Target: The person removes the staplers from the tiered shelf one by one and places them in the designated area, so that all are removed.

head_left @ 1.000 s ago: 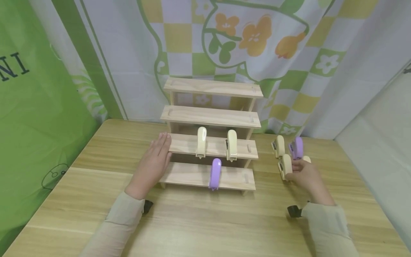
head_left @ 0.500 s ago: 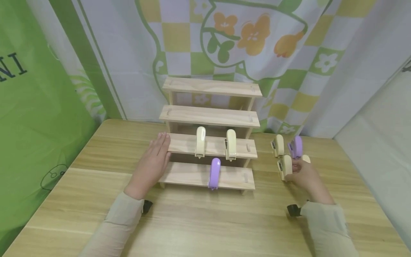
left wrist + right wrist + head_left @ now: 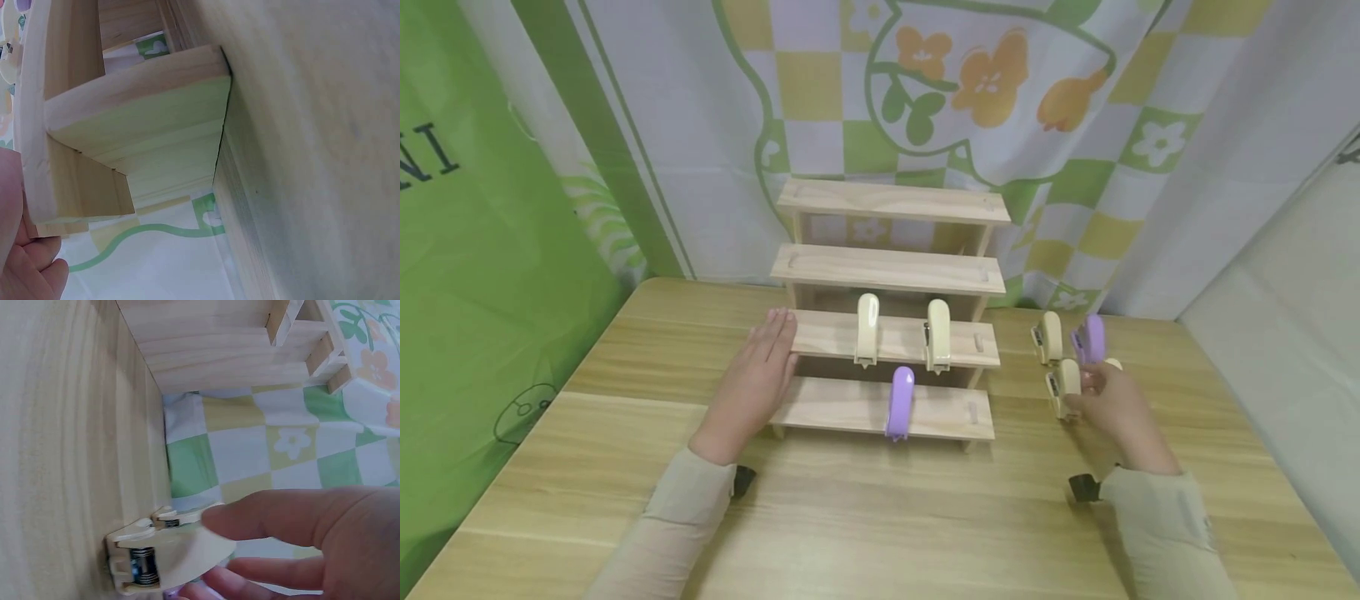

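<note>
On the right of the table my right hand [image 3: 1112, 408] holds a cream stapler [image 3: 1064, 388] between thumb and fingers; the right wrist view shows the same stapler [image 3: 181, 556] standing on the wood. Around it are another cream stapler [image 3: 1048, 337], a purple stapler [image 3: 1091, 337] and one more cream stapler [image 3: 1115, 364], mostly hidden by the hand. My left hand [image 3: 751, 379] rests with straight fingers at the left end of a stepped wooden rack [image 3: 887, 271]. Two cream staplers [image 3: 867, 329] [image 3: 937, 335] stand on its second step from the bottom, a purple stapler [image 3: 900, 402] on the lowest.
The wooden table [image 3: 887, 517] reaches to a patterned curtain [image 3: 812, 92] behind the rack. Green cloth [image 3: 490, 250] hangs at the left, and a pale wall or sheet [image 3: 1292, 308] borders the right. A thin dark cord [image 3: 523, 408] lies near the left edge.
The head view has shifted slightly. My right hand stays at the same cream stapler, its fingers a little closer round it. The left hand and the rack look unmoved.
</note>
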### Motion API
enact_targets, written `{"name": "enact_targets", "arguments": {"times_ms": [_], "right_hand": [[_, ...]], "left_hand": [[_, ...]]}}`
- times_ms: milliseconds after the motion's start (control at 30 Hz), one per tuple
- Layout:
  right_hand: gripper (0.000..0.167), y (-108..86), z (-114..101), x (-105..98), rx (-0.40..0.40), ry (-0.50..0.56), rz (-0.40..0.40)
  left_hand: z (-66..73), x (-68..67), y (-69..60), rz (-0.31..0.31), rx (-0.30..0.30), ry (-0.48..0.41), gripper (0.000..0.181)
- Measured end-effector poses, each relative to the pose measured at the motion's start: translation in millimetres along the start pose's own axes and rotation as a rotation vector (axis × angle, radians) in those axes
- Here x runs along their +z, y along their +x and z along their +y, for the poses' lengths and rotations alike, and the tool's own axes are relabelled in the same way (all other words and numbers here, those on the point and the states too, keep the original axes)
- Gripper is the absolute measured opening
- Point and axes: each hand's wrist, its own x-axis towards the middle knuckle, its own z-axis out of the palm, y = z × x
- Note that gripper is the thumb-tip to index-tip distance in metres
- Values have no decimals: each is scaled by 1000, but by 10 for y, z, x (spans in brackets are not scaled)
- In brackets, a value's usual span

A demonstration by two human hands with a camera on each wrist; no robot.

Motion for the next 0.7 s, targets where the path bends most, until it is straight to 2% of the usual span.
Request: {"name": "enact_targets", "arguments": {"times_ms": [400, 567, 700], "right_hand": [[44, -187, -316, 54, -134, 103, 334], [33, -258, -517, 161, -249, 179, 455], [25, -309, -646, 283, -362, 226, 519]], "left_hand": [[2, 19, 14, 12, 4, 0, 56], [-5, 29, 12, 10, 4, -1, 56], [-7, 22, 4, -1, -5, -4, 57]]}}
